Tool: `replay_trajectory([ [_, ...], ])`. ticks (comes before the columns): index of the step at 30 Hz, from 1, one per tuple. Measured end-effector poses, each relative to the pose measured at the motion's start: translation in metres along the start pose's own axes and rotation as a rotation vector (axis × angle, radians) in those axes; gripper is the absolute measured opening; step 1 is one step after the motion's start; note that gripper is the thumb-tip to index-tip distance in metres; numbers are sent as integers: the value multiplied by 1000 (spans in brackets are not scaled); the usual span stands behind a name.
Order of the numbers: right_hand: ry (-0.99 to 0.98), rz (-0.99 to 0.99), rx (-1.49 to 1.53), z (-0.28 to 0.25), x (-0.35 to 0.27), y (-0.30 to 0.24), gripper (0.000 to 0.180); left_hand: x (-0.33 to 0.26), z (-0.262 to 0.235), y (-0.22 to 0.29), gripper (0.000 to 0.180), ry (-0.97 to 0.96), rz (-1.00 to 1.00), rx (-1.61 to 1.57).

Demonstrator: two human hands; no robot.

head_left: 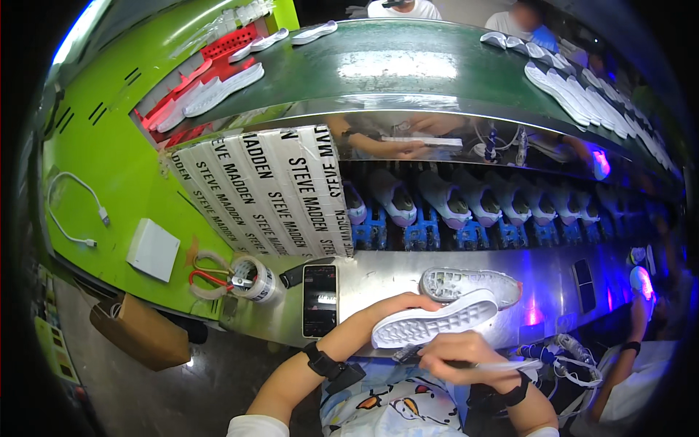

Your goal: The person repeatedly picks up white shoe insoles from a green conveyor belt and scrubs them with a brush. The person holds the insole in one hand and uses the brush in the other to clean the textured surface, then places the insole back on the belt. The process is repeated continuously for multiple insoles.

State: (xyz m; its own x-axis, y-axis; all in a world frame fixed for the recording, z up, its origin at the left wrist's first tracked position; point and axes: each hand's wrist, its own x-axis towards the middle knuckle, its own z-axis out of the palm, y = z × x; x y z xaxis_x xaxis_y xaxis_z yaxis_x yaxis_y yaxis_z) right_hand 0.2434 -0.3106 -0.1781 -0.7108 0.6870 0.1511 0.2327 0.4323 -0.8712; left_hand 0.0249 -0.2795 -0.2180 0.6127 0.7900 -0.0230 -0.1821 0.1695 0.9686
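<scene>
A white shoe sole [437, 320] is tilted up over the near edge of the metal bench, its gridded inner side facing me. My left hand [409, 303] grips it from behind at the far edge, with most of the fingers hidden. Just below the sole, my right hand [460, 355] is closed around a brush [502, 365] with a pale handle. Its dark bristles [406, 353] point left near the sole's lower edge, and I cannot tell if they touch. A second, greyish sole [472, 282] lies on the bench right behind the held one.
A phone [320, 300] and a tape roll holding scissors [256, 280] stand left. Behind are a printed cardboard sheet [262, 189], shoes on blue racks [470, 237] and a green conveyor [408, 80] bearing soles. At right are a dark device [583, 285] and a co-worker's hand [641, 284].
</scene>
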Motion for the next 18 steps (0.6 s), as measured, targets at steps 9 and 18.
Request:
replay_trajectory([
  [9, -41, 244, 212, -15, -25, 37, 16, 56, -21, -37, 32, 4, -701, -161],
  [18, 314, 253, 461, -20, -28, 45, 17, 46, -4, -6, 31, 121, -546, -30],
])
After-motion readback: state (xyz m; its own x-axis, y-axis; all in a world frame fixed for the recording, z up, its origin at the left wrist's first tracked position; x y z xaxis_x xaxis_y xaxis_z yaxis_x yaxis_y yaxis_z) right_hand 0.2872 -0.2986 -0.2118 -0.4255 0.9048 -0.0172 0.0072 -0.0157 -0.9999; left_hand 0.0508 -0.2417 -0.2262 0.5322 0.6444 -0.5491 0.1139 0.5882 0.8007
